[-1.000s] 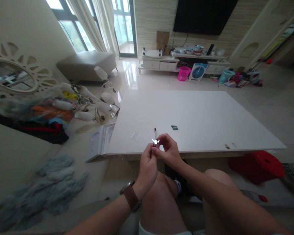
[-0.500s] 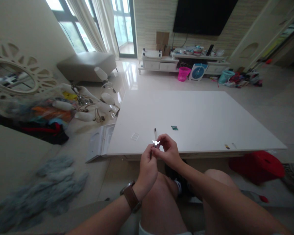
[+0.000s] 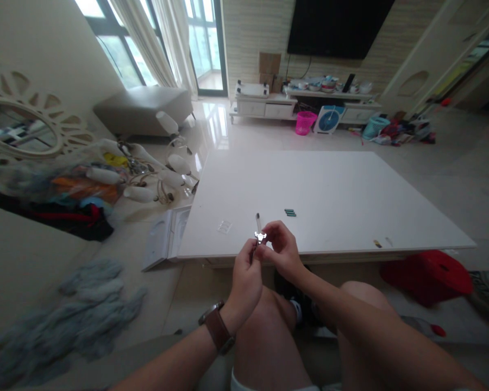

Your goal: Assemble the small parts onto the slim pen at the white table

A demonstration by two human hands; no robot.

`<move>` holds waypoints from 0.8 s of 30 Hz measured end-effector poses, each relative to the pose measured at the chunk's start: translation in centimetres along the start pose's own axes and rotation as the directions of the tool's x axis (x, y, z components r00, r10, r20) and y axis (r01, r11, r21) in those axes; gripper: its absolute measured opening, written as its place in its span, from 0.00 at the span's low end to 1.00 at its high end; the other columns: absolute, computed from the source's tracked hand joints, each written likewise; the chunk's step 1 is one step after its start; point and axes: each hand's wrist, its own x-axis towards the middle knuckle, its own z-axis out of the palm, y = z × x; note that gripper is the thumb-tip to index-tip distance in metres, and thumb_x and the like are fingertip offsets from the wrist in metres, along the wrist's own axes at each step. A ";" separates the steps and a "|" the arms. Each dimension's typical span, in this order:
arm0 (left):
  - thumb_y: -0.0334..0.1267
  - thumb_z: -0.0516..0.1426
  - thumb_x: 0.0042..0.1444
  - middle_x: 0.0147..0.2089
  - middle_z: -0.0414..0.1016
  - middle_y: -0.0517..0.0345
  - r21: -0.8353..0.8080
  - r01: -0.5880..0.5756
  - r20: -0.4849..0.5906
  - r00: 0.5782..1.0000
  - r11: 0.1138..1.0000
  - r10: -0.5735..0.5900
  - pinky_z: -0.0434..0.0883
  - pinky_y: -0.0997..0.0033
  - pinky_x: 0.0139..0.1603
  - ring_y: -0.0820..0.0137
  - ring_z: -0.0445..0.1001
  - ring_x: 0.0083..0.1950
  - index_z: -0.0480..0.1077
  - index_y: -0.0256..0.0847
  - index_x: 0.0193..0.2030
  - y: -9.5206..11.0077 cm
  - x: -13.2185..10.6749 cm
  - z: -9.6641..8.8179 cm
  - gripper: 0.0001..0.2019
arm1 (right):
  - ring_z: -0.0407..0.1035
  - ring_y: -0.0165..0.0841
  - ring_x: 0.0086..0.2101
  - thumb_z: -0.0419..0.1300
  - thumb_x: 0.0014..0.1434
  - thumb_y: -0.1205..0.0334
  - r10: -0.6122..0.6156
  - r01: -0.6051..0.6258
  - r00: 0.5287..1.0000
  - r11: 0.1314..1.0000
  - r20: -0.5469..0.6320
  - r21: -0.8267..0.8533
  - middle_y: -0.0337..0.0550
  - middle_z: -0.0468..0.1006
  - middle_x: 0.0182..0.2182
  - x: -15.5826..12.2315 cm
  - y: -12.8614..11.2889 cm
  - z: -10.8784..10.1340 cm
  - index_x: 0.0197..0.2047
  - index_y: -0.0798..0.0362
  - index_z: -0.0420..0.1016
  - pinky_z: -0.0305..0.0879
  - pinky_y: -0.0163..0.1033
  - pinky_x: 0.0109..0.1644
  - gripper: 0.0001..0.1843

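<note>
My left hand point(image 3: 244, 279) and my right hand point(image 3: 283, 251) meet just in front of the white table's near edge point(image 3: 309, 252). Both are closed in a pinch on a small shiny metal object point(image 3: 259, 235) held between their fingertips; I cannot make out what it is. Just beyond it a thin pen-like stick point(image 3: 258, 220) lies on the table. Small dark green cylinders point(image 3: 290, 212) lie a little further right. A small clear plastic piece point(image 3: 224, 226) lies to the left of the hands.
A red tub point(image 3: 427, 274) sits on the floor under the table's right corner. An open white box point(image 3: 165, 234) and a chandelier with white shades point(image 3: 155, 174) lie left of the table. Grey fluffy cloth point(image 3: 81, 309) covers the floor at left. My bare knees are below.
Almost nothing differs. The hands keep pinching the small shiny object; my right hand has shifted very slightly.
</note>
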 end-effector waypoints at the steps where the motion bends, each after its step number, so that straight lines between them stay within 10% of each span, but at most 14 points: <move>1: 0.40 0.56 0.62 0.37 0.75 0.55 0.000 0.000 0.003 1.000 1.000 0.000 0.68 0.69 0.44 0.66 0.71 0.41 0.72 0.39 0.38 0.0 0.0 0.0 0.07 | 0.68 0.31 0.33 0.69 0.54 0.63 -0.004 0.004 1.000 1.000 0.000 0.005 0.38 0.71 0.34 0.0 0.0 0.0 0.43 0.48 0.70 0.69 0.38 0.39 0.15; 24: 0.39 0.55 0.62 0.34 0.72 0.58 -0.024 0.004 0.008 1.000 1.000 -0.003 0.67 0.70 0.42 0.68 0.69 0.38 0.71 0.39 0.35 0.2 -0.1 0.1 0.07 | 0.68 0.30 0.31 0.69 0.50 0.70 0.019 -0.020 1.000 0.999 -0.003 -0.048 0.36 0.72 0.32 0.0 0.2 -0.1 0.40 0.49 0.71 0.67 0.36 0.37 0.16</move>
